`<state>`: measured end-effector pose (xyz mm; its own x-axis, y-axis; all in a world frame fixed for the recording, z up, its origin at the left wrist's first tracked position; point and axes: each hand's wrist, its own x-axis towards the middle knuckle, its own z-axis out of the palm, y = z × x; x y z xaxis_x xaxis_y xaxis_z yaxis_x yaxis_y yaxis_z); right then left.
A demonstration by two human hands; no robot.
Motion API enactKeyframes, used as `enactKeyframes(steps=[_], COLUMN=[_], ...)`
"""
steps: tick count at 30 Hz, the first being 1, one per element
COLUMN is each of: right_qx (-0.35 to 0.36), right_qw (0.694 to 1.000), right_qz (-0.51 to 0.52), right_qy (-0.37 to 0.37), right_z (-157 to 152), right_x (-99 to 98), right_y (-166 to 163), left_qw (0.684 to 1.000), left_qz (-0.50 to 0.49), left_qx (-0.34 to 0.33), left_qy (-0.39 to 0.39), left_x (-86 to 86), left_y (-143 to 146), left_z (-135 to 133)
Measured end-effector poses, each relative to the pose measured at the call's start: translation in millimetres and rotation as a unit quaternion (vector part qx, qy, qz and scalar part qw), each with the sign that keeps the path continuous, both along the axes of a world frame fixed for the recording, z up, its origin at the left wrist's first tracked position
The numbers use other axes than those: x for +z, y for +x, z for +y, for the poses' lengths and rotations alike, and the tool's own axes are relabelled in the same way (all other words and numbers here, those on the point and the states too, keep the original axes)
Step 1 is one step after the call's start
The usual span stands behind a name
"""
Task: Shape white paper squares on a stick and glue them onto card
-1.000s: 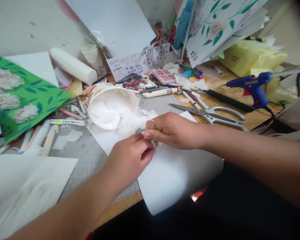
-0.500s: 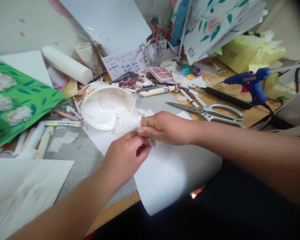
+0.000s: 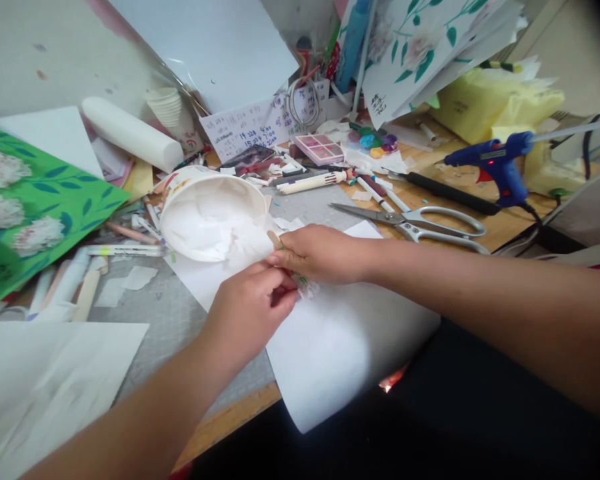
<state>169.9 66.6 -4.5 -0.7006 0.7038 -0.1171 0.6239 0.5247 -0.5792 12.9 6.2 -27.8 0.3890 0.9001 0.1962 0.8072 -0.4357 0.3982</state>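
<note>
Over a white paper sheet [image 3: 320, 373], my two hands meet with fingertips together. My right hand [image 3: 325, 253] is closed round a small crumpled white paper piece [image 3: 307, 288] with green marks, which peeks out below its fingers. A narrow tan tip sticks out near its thumb; what it is I cannot make out. My left hand [image 3: 250, 300] pinches at the same spot, its thumb and fingers curled, and most of what it grips is hidden. Just beyond lies a tipped white paper bucket [image 3: 213, 183], its opening towards me, with torn white tissue [image 3: 240, 243] at its mouth.
Silver scissors [image 3: 420, 223] lie right of the hands, with a blue glue gun [image 3: 500, 163] farther back. Markers [image 3: 310, 181] and a pink palette [image 3: 320, 149] fill the rear. At left are a green flower picture [image 3: 50, 200] and a white roll [image 3: 133, 135].
My right hand has shifted slightly left and tilted, and more of the crumpled paper shows beneath it. The left hand stays almost in place. The whole view has moved slightly.
</note>
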Motion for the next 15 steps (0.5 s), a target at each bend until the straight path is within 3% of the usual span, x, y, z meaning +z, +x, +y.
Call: enactKeyframes(steps=[6, 11, 15], right_qx=[-0.013, -0.122, -0.168], right_qw=[0.998, 0.970, 0.951], right_qz=[0.049, 0.198, 0.259], right_qy=[-0.030, -0.072, -0.024], right_z=[0.5, 5.2, 11.6], right_x=[-0.5, -2.1, -3.1], right_y=[0.1, 10.3, 28.3], left_qw=[1.000, 0.997, 0.986], left_qz=[-0.006, -0.046, -0.117], left_qx=[-0.004, -0.010, 0.026], left_qy=[-0.014, -0.069, -0.120], left_x=[-0.5, 1.9, 5.1], left_y=[-1.6, -5.0, -8.7], left_z=[-0.2, 0.7, -1.2])
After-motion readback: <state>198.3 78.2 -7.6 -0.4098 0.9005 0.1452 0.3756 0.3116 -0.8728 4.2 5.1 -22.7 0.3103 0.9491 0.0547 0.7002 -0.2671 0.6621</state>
